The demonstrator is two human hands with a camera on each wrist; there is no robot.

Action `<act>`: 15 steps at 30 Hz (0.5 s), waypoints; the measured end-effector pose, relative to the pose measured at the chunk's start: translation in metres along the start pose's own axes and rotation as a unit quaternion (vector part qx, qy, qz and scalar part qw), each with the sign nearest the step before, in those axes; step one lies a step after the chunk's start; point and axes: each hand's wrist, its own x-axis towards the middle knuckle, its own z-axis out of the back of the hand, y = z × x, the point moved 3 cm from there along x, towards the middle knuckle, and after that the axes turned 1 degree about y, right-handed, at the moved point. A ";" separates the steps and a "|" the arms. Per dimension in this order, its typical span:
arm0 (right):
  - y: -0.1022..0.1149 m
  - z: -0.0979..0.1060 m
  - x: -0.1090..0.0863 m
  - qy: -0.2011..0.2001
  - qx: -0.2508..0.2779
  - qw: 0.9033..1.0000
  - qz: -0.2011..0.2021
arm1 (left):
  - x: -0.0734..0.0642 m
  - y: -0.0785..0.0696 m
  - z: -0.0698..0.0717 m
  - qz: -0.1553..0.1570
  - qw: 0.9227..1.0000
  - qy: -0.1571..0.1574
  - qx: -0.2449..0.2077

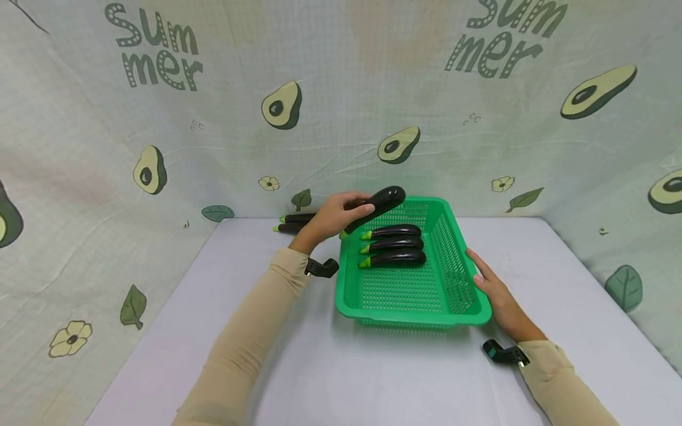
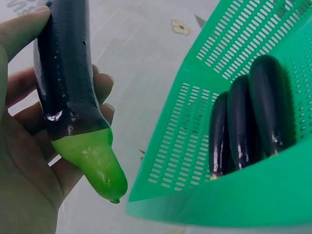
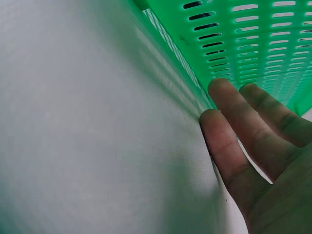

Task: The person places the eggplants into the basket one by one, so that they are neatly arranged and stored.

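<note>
My left hand (image 1: pixel 337 218) grips a dark purple eggplant (image 1: pixel 379 208) with a green stem end, held in the air over the far left corner of a green plastic basket (image 1: pixel 402 319). In the left wrist view, the fingers curl round this eggplant's body and its green cap (image 2: pixel 92 158) points down, beside the basket wall. Three more eggplants (image 1: pixel 396 244) lie side by side inside the basket, green ends to the left. My right hand (image 1: pixel 501 302) touches the basket's right side with fairly straight fingers (image 3: pixel 239 114), seen against the outer slotted wall in the right wrist view.
More eggplants (image 1: pixel 293 223) lie on the white-covered table (image 1: pixel 298 367) at the back left, partly hidden behind my left hand and wrist. A printed cloth (image 1: pixel 341 118) with avocados hangs behind the table. Each wrist wears a black camera strap.
</note>
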 end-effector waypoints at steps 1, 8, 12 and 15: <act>0.000 0.000 0.000 0.000 0.001 1.000 0.000 | 0.001 0.000 -0.001 -0.002 1.000 0.001 0.000; -0.002 0.000 0.000 0.000 0.003 1.000 0.003 | 0.009 0.006 -0.012 0.000 1.000 0.022 0.000; -0.001 0.000 0.000 0.000 0.009 1.000 0.006 | 0.013 0.006 -0.019 0.018 0.999 0.046 0.007; 0.000 0.000 -0.001 -0.002 0.009 1.000 0.005 | 0.015 0.006 -0.024 0.035 0.997 0.070 0.010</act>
